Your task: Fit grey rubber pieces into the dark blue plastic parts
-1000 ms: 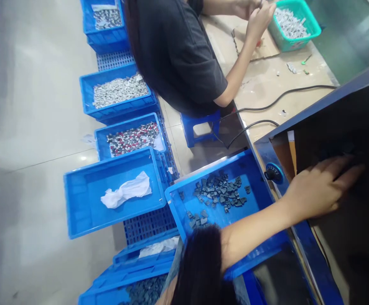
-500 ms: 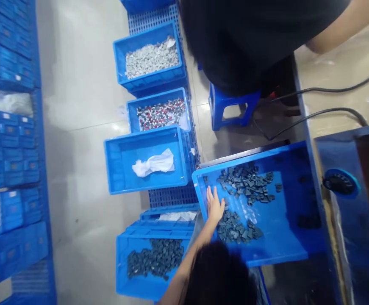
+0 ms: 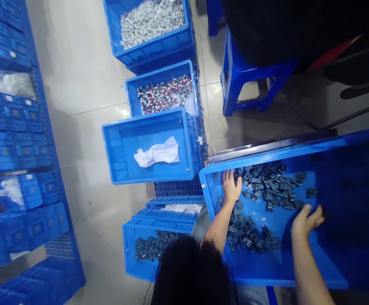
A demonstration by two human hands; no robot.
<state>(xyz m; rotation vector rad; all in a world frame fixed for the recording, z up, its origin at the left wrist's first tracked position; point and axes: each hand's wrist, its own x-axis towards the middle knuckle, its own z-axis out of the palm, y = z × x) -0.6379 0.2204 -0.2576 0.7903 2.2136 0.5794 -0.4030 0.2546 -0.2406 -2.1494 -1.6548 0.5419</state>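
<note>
A large blue bin (image 3: 267, 277) holds small dark grey plastic pieces in two loose groups. The upper pieces (image 3: 273, 182) lie by the bin's far wall, while the lower pieces (image 3: 248, 233) are on the near side. My left hand (image 3: 231, 188) is inside the bin at the left end of the upper group, fingers stretched out and touching or just above some pieces. Toward the right of the bin, my right hand (image 3: 306, 220) hovers near the edge of the upper group. Its thumb and fingers are apart, with nothing visible between them.
Left of the bin stand a blue crate with a white cloth (image 3: 157, 152), a crate of red, white and dark pieces (image 3: 168, 93) and one of light grey pieces (image 3: 152, 23). A blue stool (image 3: 251, 76) is beneath a person in dark clothing. Stacked blue bins (image 3: 15, 148) line the left.
My right hand has come into view over the right part of the bin. My left hand has shifted up to the upper pieces. The camera view has moved closer to the bin.
</note>
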